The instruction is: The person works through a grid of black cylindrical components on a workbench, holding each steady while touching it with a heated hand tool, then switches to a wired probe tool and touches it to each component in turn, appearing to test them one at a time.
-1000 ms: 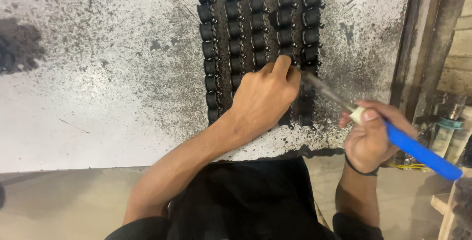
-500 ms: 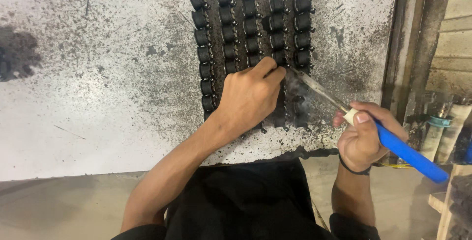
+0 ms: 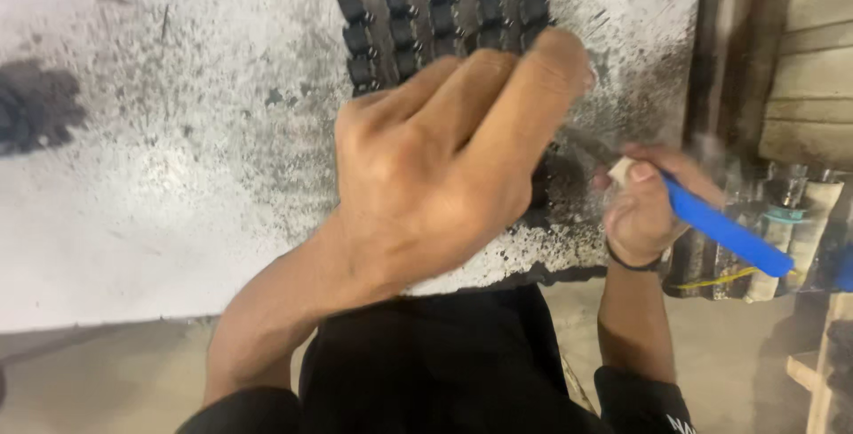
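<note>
Rows of small black parts

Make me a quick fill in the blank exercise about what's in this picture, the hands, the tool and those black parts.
1. The right hand grips a tool with a ____ handle.
2. The small black parts stand in ____ on the speckled white board.
3. The ____ hand is raised close to the camera, covering part of them.

Missing words: blue; rows; left

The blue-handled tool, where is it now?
In the head view it is at the right, held in the right hand; the blue-handled tool slants beside the black parts.
</note>
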The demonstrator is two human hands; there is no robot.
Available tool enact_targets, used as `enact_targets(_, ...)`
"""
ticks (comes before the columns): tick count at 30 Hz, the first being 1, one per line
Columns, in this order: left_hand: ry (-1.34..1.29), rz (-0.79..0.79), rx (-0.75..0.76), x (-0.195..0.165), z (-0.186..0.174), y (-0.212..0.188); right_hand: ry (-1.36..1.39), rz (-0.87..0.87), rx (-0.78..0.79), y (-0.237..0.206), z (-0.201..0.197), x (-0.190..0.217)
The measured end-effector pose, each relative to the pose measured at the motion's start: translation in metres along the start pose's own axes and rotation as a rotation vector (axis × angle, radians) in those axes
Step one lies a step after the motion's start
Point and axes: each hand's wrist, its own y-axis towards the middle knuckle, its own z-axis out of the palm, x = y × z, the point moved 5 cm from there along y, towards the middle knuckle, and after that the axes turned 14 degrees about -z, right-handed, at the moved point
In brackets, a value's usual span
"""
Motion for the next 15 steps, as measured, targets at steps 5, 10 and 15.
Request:
enact_targets(5,0.059,-0.170,0.109,0.033,0.054,-0.003,-0.072,-0.012,0.013,-0.001,0.001,-0.005)
enact_targets(10,0.014,-0.249,0.160,0.056,0.086,-0.043,-0.110,-0.014,0.033,-0.003,0.002,0.001)
enact_targets(15,-0.060,-0.213,0.187,0.060,0.094,-0.034,-0.041,0.073,0.044,0.007,0.002,-0.002)
